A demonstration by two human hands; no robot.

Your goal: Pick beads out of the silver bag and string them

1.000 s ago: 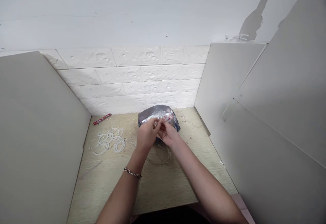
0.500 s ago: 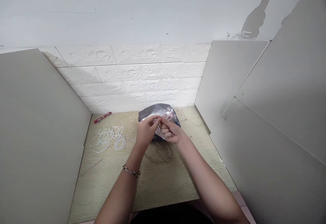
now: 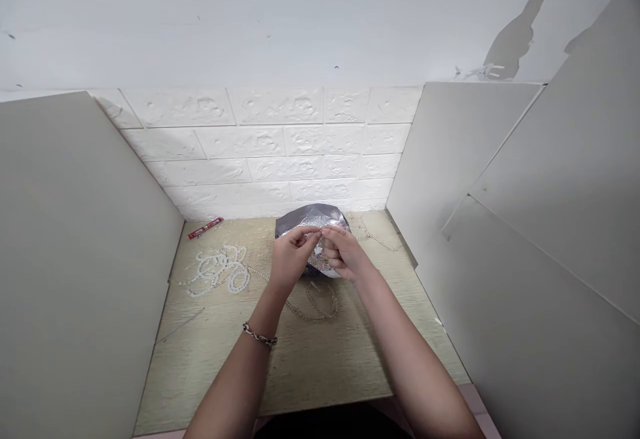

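My left hand [image 3: 294, 256] and my right hand [image 3: 346, 252] meet fingertip to fingertip in front of a silvery bag [image 3: 313, 214]. Both are closed in a pinch; whatever lies between the fingers is too small to make out. Beads and small coloured pieces [image 3: 320, 262] show on or in the bag, partly covered by my hands. Below them a strand of pale beads [image 3: 313, 318] loops across the table. More white bead strands [image 3: 239, 279] lie coiled to the left of my left hand.
A red, narrow packet or strip [image 3: 205, 228] lies at the table's back left. Thin chains [image 3: 380, 242] rest right of the bag. A thin, needle-like piece [image 3: 181, 326] sits near the left edge. Grey panels [image 3: 80, 259] and a white brick-patterned wall [image 3: 260, 139] enclose the wooden table [image 3: 330, 372].
My right hand has turned a little, its fingers pointing more to the left, and both hands stay pinched together. The whole view has shifted slightly.
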